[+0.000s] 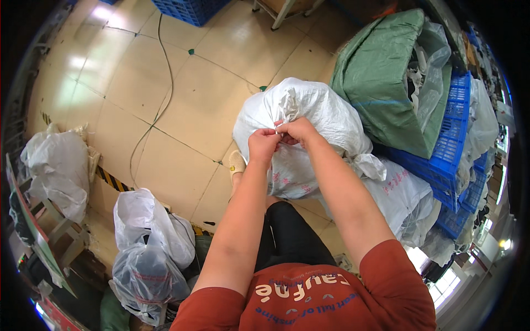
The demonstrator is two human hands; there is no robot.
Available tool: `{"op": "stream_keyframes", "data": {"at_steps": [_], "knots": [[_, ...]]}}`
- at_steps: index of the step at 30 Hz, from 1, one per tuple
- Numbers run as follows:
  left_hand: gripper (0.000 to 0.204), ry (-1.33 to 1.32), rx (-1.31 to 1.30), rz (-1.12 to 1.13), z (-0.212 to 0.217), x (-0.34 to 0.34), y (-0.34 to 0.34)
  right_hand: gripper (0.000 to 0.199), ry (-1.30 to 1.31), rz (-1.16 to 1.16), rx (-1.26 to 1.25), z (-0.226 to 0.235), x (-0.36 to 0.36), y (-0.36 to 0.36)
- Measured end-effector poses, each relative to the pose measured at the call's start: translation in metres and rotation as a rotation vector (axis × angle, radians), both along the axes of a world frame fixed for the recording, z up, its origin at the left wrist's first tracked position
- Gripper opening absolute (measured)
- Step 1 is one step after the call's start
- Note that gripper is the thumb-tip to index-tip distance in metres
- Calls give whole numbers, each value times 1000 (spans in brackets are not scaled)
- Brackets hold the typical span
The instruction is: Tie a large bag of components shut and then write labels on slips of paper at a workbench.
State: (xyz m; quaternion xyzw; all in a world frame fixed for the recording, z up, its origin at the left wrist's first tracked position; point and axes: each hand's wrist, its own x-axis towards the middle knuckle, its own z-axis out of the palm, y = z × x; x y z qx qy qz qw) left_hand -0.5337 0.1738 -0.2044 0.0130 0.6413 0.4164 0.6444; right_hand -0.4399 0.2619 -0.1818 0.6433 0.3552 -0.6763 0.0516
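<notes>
A bulging white woven sack (pixel 326 116) stands on the floor in front of me, its gathered neck (pixel 288 103) bunched upward. My left hand (pixel 263 144) and my right hand (pixel 298 131) meet just on the near side of that neck. Both are closed, fingertips pinched together on the sack's white material. A small white bit shows between the fingertips; whether it is a string or a fold of the sack is too small to tell. The insides of both grips are hidden by the fingers.
A large green woven sack (pixel 370 66), open at one side, rests on stacked blue crates (pixel 455 132) at right. Another white sack (pixel 400 193) lies beside them. Plastic bags (pixel 149 265) stand at lower left. A cable (pixel 168 83) crosses the tiled floor; a blue crate (pixel 190 8) is farther off.
</notes>
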Motion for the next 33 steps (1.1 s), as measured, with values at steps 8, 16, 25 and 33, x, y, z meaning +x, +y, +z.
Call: {"op": "stream_keyframes", "data": {"at_steps": [8,16,25,33], "knots": [[9,253,253,41,-14,1,-10,18,10,-98,-65,-1,-9,-2],[13,990,199,-583,7,10,-3,7,1,-209,-62,-5,-7,-5],[7,103,171,175,0,12,-4,29,25,-48,-8,-3,5,0],[6,-325,13,647,-14,-26,22,44,-56,19,96,3,-4,-14]]}}
